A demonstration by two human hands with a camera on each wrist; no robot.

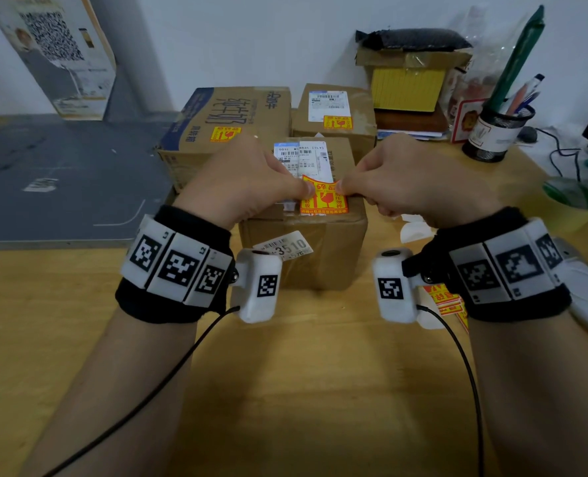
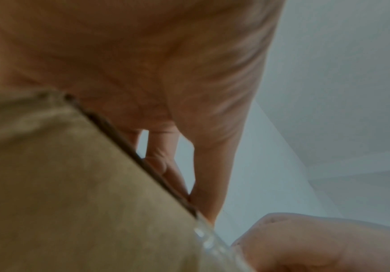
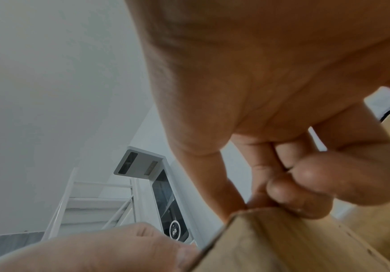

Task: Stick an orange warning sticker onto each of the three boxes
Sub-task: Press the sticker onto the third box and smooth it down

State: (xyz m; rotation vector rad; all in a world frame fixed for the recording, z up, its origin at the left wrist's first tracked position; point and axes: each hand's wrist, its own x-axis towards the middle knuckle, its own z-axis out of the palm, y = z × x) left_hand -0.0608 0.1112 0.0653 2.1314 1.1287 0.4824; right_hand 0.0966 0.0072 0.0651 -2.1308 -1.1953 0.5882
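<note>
Both hands (image 1: pixel 251 182) pinch glossy orange sticker (image 1: pixel 325 197) atop matte cardboard box (image 1: pixel 303 242).

Mesh pen holder (image 1: pixel 501 132), tape roll (image 1: pixel 571 201), wooden desk (image 1: pixel 285 390)

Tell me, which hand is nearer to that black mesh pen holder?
Right. The right hand is on the front box, on the pen holder's side; the left hand is farther left on it.

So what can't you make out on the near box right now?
- Orange sticker: its top corners, head view, covered by left hand and right hand.
- Whether it lies flat on the near box: both wrist views show only blurred cardboard and palms.
- Shipping label: print too small.
</note>
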